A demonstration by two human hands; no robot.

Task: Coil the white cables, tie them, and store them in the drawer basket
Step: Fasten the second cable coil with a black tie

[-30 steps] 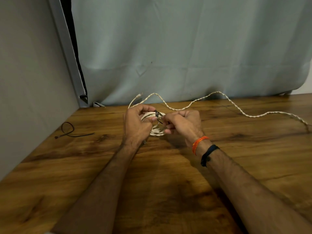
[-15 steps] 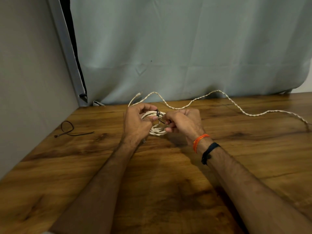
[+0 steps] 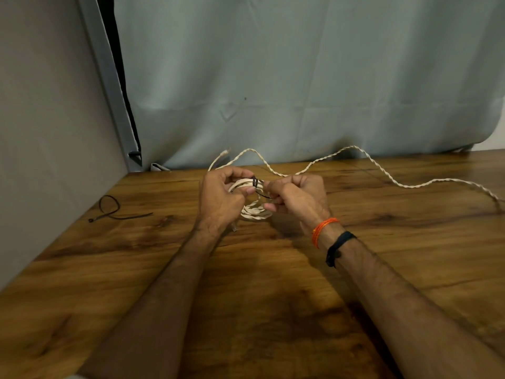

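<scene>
- We are holding the coil [image 3: 252, 207] of white cable just above the table [image 3: 273, 296], between our two hands, near the table's far middle.
- Our left hand [image 3: 218, 199] is curling round the coil's left side, thumb on top, fingers gripping the loops.
- A black tie [image 3: 255, 182] is wrapping the top of the coil, standing across the loops just beside our left thumb.
- Our right hand [image 3: 297, 196] is pinching the tie's thin loose tail, fingers curling tight, touching the coil's right side.
- A loose cable [image 3: 382, 173] is trailing from behind our hands in waves along the far edge, off to the right; whether it is joining the coil we cannot tell.
- A short white end with a plug [image 3: 225, 153] is sticking up behind our left hand.
- A spare tie [image 3: 109, 212], looped, is lying well apart at the left, near the wall [image 3: 49, 132].
- A curtain [image 3: 300, 77] is hanging behind the table.
- Orange and black bands [image 3: 325, 228] are circling our right wrist.
</scene>
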